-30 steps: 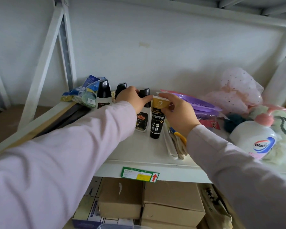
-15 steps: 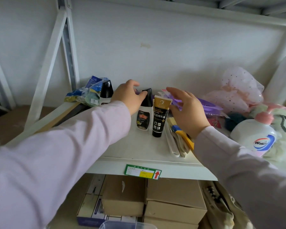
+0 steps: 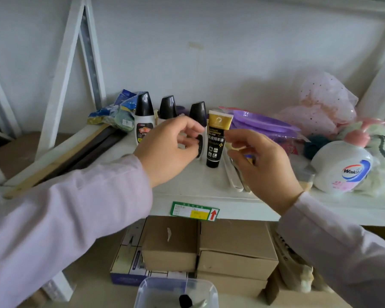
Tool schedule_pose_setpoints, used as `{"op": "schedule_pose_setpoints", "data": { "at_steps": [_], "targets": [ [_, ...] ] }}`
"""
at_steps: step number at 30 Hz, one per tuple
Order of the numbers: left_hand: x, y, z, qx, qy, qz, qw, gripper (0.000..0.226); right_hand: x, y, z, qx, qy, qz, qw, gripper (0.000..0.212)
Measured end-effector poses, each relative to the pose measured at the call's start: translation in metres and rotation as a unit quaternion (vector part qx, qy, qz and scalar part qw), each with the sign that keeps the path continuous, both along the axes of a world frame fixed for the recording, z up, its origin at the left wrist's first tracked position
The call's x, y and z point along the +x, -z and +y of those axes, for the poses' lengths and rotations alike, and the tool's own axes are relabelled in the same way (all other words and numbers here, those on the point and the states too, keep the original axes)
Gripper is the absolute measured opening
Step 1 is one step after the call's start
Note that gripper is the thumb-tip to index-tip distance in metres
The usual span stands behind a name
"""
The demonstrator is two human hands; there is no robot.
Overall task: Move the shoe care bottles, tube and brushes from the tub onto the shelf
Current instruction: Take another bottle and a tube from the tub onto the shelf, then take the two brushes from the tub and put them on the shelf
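Note:
Three white shoe care bottles with black caps stand in a row on the white shelf [image 3: 193,190]: the left one [image 3: 143,117], the middle one [image 3: 167,107] and the right one [image 3: 198,114]. A black and gold tube [image 3: 216,138] stands on its cap beside the right bottle. Pale brushes [image 3: 232,176] lie flat right of the tube, partly behind my right hand. My left hand [image 3: 167,150] hovers in front of the bottles and my right hand [image 3: 262,161] in front of the brushes, both with fingers apart and holding nothing. The clear tub [image 3: 142,292] at the bottom edge holds a small dark item.
A white soap pump bottle [image 3: 340,167], purple plastic plates [image 3: 262,123], a pink dotted bag [image 3: 322,103] and yarn crowd the shelf's right side. Blue packets [image 3: 116,114] and dark strips [image 3: 76,161] lie at its left. Cardboard boxes [image 3: 209,247] sit below.
Both hands have let go of the bottle and tube and drawn back toward me. The view has dropped, bringing the tub into sight.

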State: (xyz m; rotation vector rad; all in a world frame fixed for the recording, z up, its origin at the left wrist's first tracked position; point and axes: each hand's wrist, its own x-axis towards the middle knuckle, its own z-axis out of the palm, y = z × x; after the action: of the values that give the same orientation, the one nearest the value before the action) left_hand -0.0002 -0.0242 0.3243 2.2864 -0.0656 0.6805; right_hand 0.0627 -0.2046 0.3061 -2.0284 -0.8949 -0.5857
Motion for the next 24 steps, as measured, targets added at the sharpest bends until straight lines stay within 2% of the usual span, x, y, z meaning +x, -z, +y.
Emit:
{"op": "schedule_pose_setpoints", "data": {
  "at_steps": [5, 9, 13, 19, 24],
  "targets": [
    [-0.049, 0.047, -0.006, 0.006, 0.07, 0.073, 0.995, 0.025, -0.034, 0.048, -0.012, -0.022, -0.057, -0.011, 0.998, 0.028],
    [-0.067, 0.104, -0.006, 0.008, 0.089, 0.14, 0.986, 0.026, -0.052, 0.105, -0.02, -0.055, -0.09, 0.048, 0.993, 0.023],
    [-0.069, 0.162, -0.009, 0.015, 0.09, 0.227, 0.97, 0.034, -0.061, 0.167, -0.022, -0.111, -0.095, 0.123, 0.982, 0.029],
    [-0.055, 0.243, -0.019, 0.028, 0.085, 0.352, 0.932, 0.022, -0.059, 0.245, -0.024, -0.246, -0.097, 0.256, 0.93, 0.026],
    [-0.042, 0.31, -0.029, 0.041, 0.075, 0.421, 0.903, 0.03, -0.058, 0.298, -0.028, -0.301, -0.089, 0.318, 0.895, 0.03]
  ]
}}
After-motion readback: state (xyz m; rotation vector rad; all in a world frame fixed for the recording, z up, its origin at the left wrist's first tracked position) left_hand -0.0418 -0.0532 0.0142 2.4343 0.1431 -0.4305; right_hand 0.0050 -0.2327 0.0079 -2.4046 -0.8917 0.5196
